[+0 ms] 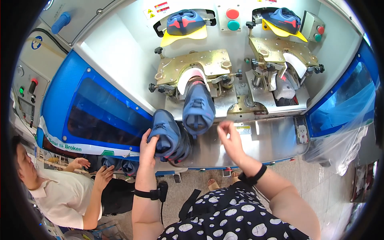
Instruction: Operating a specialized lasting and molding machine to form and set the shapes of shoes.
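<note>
My left hand point(148, 149) grips a blue shoe upper point(163, 127) by its opening, at the left end of the machine's metal ledge. Under and beside it are darker uppers point(182, 146) in a stack. Another blue shoe upper point(199, 110) sits toe-first in the left press station, under a curved white pad point(188, 76), its heel facing me. My right hand point(231, 142) hovers over the metal ledge point(264, 138), right of that upper; its thumb and forefinger are apart and nothing is in them.
Two blue uppers point(186, 23) point(282, 20) with yellow flaps sit on mounts at the back. A grey form point(285, 88) stands in the right station. Red and green buttons point(233, 14) are between the mounts. At the left, a co-worker point(68, 192) handles shoes. Clear plastic sheeting point(340, 140) hangs at the right.
</note>
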Available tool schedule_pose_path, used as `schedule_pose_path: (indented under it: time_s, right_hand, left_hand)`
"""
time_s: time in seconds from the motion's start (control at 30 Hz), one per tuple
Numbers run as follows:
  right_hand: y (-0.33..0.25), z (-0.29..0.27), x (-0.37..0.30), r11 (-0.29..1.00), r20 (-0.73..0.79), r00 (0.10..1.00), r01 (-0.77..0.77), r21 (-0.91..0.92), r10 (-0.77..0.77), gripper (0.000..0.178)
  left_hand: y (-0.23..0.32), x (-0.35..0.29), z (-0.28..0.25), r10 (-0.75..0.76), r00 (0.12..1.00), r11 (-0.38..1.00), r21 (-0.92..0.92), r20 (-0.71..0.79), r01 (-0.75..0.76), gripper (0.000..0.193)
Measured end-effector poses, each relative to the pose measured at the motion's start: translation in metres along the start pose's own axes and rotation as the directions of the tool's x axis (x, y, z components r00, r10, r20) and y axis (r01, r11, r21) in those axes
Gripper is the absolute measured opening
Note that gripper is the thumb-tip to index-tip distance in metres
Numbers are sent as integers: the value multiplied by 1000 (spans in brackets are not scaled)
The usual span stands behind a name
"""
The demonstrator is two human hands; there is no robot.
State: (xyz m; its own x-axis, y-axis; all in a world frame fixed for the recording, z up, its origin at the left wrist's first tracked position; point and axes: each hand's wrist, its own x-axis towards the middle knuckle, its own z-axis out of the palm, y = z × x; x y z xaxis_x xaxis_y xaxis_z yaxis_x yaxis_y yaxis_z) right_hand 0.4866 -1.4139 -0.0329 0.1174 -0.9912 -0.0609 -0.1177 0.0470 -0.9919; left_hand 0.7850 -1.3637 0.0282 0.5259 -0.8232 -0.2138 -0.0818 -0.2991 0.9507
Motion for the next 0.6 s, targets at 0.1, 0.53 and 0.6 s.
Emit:
schedule_pose_path:
  time_s: [0.1, 0.53, 0.6]
  right_hand:
    - [-33, 19, 29, 975, -138, 984, 83, -208, -113, 61]
    - [58, 51, 16, 567, 172, 839, 485, -666, -516, 101]
    - [59, 45, 29, 752, 251, 940, 336, -568, -231, 97]
  left_hand:
    - [-8, -4, 7, -25, 999, 992, -128, -45, 19, 62]
    - [-20, -11, 5, 27, 997, 998, -51, -78, -31, 63]
    - [-21, -12, 4, 13, 997, 998, -55, -73, -17, 63]
